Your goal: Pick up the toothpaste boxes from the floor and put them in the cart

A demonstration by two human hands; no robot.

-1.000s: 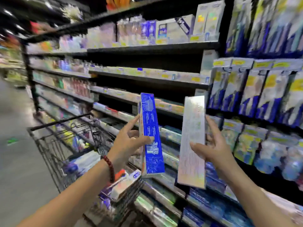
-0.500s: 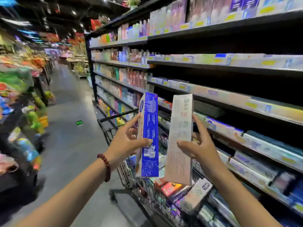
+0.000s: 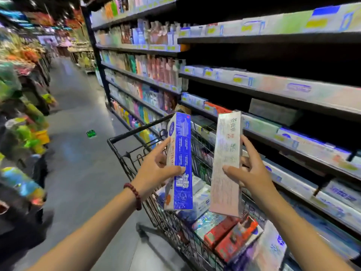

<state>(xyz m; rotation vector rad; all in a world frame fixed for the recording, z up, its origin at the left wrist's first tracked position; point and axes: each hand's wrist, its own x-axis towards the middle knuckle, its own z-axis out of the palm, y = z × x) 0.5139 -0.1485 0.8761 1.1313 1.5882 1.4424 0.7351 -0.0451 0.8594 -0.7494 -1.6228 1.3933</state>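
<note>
While both hands pinch upright toothpaste boxes above the cart [image 3: 125, 140], stocked shelves [image 3: 273, 94] flank the grey aisle floor [image 3: 78, 153]

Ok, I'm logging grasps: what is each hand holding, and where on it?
Left hand pinches the blue toothpaste box about mid-length; right hand pinches the white toothpaste box about mid-length.

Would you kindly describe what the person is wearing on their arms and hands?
Both forearms are bare, with no sleeves in view. The left hand has a bracelet of dark red round beads at the wrist. The right hand shows no glove, ring or watch, and its wrist is bare.
</note>
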